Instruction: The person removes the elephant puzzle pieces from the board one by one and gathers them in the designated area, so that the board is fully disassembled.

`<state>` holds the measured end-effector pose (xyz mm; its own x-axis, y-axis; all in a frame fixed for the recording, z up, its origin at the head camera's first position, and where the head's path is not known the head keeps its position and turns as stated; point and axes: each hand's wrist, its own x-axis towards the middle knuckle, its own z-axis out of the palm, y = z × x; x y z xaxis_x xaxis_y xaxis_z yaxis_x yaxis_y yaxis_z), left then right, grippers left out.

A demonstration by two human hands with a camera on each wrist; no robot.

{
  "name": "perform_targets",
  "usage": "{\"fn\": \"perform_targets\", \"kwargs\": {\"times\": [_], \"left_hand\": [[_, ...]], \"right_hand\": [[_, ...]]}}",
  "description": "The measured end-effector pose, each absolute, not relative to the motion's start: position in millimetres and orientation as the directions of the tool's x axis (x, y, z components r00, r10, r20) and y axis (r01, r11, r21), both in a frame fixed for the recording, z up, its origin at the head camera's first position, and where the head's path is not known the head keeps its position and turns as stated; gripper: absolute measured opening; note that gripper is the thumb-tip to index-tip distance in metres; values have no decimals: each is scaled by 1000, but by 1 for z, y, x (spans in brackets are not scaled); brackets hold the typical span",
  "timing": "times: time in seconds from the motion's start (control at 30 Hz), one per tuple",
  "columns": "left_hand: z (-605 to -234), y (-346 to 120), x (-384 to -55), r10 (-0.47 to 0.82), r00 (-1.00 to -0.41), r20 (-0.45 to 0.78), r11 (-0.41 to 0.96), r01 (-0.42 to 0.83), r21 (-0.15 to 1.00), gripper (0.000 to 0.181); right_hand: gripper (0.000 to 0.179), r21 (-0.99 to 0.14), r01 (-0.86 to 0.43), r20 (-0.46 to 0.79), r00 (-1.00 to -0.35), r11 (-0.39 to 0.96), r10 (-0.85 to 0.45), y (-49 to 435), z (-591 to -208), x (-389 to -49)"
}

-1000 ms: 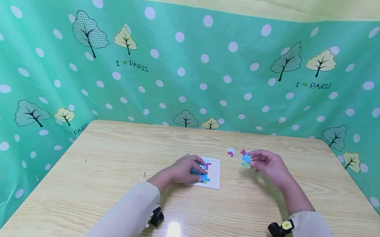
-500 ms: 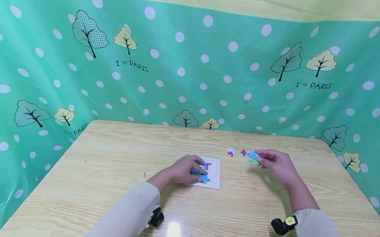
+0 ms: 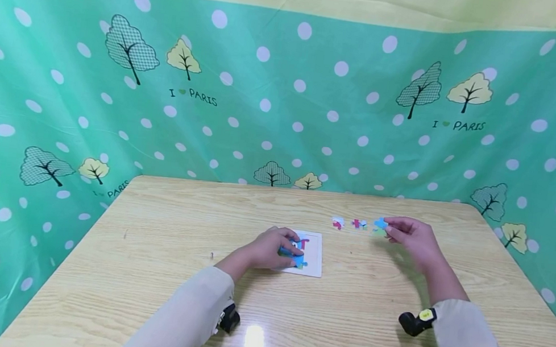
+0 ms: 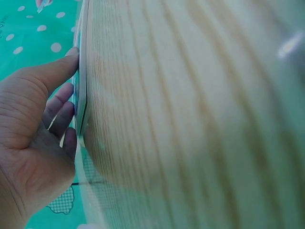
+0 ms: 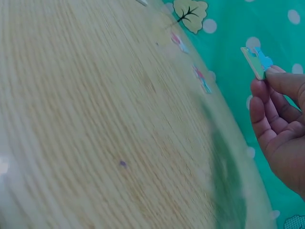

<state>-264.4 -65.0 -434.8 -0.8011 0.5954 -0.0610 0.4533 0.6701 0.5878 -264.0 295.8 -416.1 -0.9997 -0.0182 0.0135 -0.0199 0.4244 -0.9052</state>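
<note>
My left hand (image 3: 272,247) rests on a small white-bordered jigsaw board (image 3: 317,258), its fingers spread over the blue picture and hiding part of it. The left wrist view shows the thumb and fingertips against the face of the board (image 4: 84,81), seen edge-on. To the right, my right hand (image 3: 416,239) pinches a blue and green jigsaw piece (image 3: 380,224) between thumb and fingers. In the right wrist view this piece (image 5: 257,63) is held up and tilted, its other fingers curled below. Two loose pink and white pieces, one (image 3: 337,222) beside the other (image 3: 358,224), lie left of it.
The wooden table (image 3: 140,295) reaches back to a green dotted curtain (image 3: 245,95), which also hangs along both sides. Small dark specks, one (image 3: 212,255) left of the board, lie on the wood. A black camera (image 3: 415,323) sits at the right wrist.
My right hand has moved right and slightly away with the blue and green jigsaw piece, uncovering more of the loose piece beside it. The left hand has stayed on the board.
</note>
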Motion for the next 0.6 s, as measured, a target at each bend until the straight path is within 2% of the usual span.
{"fn": "perform_targets", "kwargs": {"times": [0.4, 0.6], "left_hand": [[-435, -65, -265, 607, -793, -55, 660, 464, 591, 25], [-435, -66, -266, 610, -791, -48, 655, 469, 593, 25]], "right_hand": [[37, -924, -11, 23, -999, 383, 28, 304, -429, -276], [34, -937, 24, -13, -999, 347, 35, 305, -434, -287]]}}
